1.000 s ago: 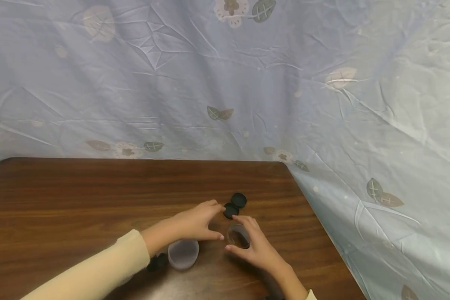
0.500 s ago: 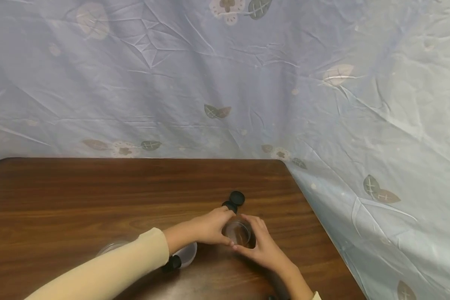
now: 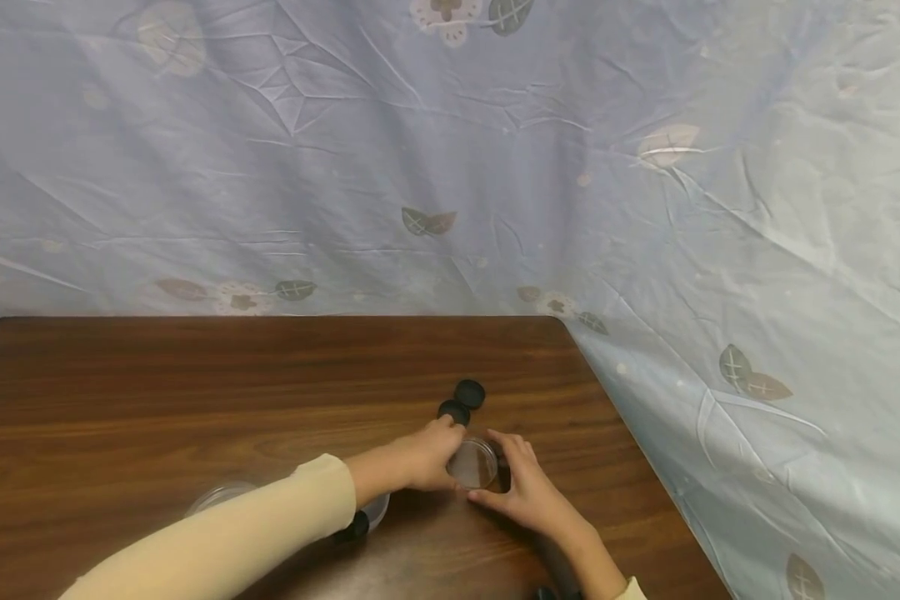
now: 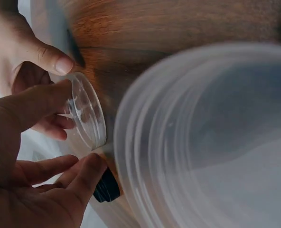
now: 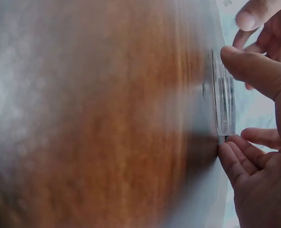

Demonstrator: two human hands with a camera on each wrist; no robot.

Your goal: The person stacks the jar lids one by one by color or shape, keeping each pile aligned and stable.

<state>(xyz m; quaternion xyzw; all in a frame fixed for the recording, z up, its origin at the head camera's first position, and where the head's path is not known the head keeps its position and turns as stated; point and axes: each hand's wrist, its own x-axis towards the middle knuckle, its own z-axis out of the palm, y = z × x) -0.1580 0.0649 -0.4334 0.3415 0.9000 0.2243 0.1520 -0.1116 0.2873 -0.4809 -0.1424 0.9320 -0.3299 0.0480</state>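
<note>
A shallow clear round container (image 3: 473,464) lies between my two hands. My left hand (image 3: 429,454) is at its left side, thumb low and fingers at the far edge; in the left wrist view its fingertips meet the rim of the container (image 4: 90,114). My right hand (image 3: 528,492) spans the right side, thumb at the near edge and fingers at the far edge. The right wrist view shows the container (image 5: 223,102) edge-on between thumb and fingers. Just beyond the left fingertips sits a black round cap (image 3: 453,412), with a second black cap (image 3: 469,393) behind it.
A translucent tub (image 3: 377,510) stands behind the left forearm, mostly hidden; its ringed wall (image 4: 145,156) fills much of the left wrist view. Another clear round rim (image 3: 221,493) shows past the sleeve. The wooden table (image 3: 195,392) ends at a patterned cloth (image 3: 360,167).
My left hand has moved right, up to the container, and both hands have closed in around it. The left sleeve now covers more of the translucent tub.
</note>
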